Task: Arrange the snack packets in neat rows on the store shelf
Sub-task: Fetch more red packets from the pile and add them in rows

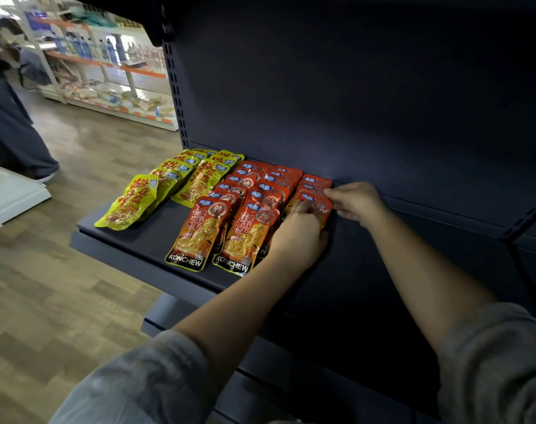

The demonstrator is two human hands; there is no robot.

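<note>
Dark shelf (132,237) seen at centre left of the frame, backed by a dark panel. Yellow packets (168,185) are laid in two overlapping rows at the shelf's left part; the frontmost one lies skewed. Orange-red packets (230,215) are laid in two overlapping rows just right of them, front packets marked KONCHEW. A third, shorter row of red packets (314,191) is set at centre, touching the second row.

Left hand (300,234) is placed on the front of this third row, fingers curled over a packet; the grip is closed on it. Right hand (357,200) is held at the row's right edge, a packet top pinched between fingertips.

Upper left of the frame: a white rack (107,71) with goods, wood floor (61,286), and a person's trouser legs (12,133).
</note>
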